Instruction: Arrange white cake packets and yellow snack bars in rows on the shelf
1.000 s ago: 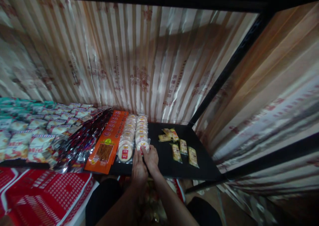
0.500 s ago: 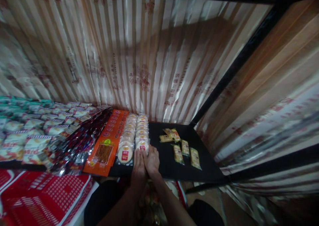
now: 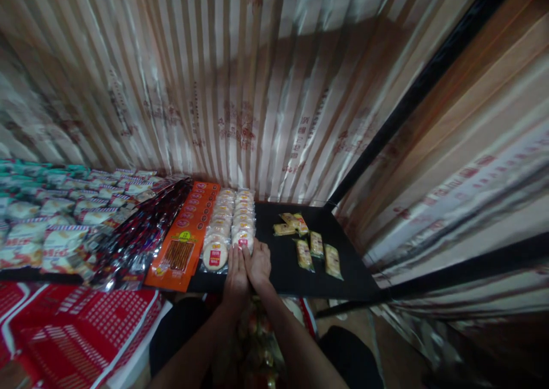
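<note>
Both hands rest side by side at the front edge of a black shelf [image 3: 300,274]. My left hand [image 3: 235,274] lies flat with its fingers stretched, its tips touching the near end of the right-hand row of round rice cracker packs [image 3: 242,220]. My right hand [image 3: 259,264] lies next to it, fingers together and slightly bent, pressed against the same row's front pack. A second row of round cracker packs [image 3: 218,231] runs parallel on the left, ending in a pack with a red label.
An orange snack packet strip [image 3: 185,235] and dark red glossy packets [image 3: 141,234] lie left of the crackers, with white and teal bags [image 3: 51,217] further left. Several small yellow packets [image 3: 309,243] sit on the right. Striped plastic sheeting [image 3: 240,91] backs the shelf. A red patterned carton [image 3: 77,326] is below left.
Both hands slid slightly forward and flattened against the front cracker pack, pushing the row back. The camera view tilted a little downward.
</note>
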Available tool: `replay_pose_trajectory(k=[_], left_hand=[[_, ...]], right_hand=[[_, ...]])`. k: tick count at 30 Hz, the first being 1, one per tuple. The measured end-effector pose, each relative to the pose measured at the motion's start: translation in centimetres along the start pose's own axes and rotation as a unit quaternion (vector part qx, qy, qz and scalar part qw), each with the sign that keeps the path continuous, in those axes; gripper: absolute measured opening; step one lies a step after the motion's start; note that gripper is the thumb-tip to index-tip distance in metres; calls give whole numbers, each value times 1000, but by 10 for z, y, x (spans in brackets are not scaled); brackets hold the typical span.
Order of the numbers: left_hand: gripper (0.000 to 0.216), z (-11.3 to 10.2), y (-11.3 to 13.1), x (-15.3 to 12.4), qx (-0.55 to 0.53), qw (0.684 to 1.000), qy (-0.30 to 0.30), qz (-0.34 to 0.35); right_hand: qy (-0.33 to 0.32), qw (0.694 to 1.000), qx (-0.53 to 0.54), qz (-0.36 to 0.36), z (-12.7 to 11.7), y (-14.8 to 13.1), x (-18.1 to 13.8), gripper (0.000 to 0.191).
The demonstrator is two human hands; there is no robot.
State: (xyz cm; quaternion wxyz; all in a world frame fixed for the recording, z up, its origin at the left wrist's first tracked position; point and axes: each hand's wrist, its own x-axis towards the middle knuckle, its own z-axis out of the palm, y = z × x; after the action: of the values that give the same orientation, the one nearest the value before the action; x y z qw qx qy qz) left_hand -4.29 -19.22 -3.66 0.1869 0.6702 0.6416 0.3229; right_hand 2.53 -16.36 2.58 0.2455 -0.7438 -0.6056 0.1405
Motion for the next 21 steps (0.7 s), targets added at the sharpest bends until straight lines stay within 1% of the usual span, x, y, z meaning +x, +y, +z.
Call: replay_pose_trajectory(k=[4,7,10,12,14,15,16,17,19,21], left_hand=[[57,-16,6,-9,14,999,6,47],[50,-30,11,-24,14,996,4,93],[41,-41,15,-53,4,990,-9,142],[34,-43,17,-78,-3,990,-21,141],[32,-39,16,-101,-18,993,-36,107],[30,-35,14,-110,-26,996,-46,75],[30,-31,11,-117,-30,998,-51,26],[30,-27,8,-121,-30,997,-58,-33],[33,-21,2,-120,-28,987,-65,-147],[36,-18,-2,-113,-37,971,-68,-227]], right_hand=[[32,997,70,-16,-2,5,-7,51],[46,985,165,-9,-8,15,-23,48],[51,966,253,-1,-15,30,-51,42],[34,960,277,2,-15,42,-75,38],[9,966,258,-6,-10,55,-97,35],[-8,970,241,-34,-5,62,-107,33],[-26,974,217,-53,0,69,-114,33],[-43,979,190,-57,6,75,-119,34],[-61,984,151,-71,18,85,-123,33],[-81,984,123,-95,29,92,-121,36]])
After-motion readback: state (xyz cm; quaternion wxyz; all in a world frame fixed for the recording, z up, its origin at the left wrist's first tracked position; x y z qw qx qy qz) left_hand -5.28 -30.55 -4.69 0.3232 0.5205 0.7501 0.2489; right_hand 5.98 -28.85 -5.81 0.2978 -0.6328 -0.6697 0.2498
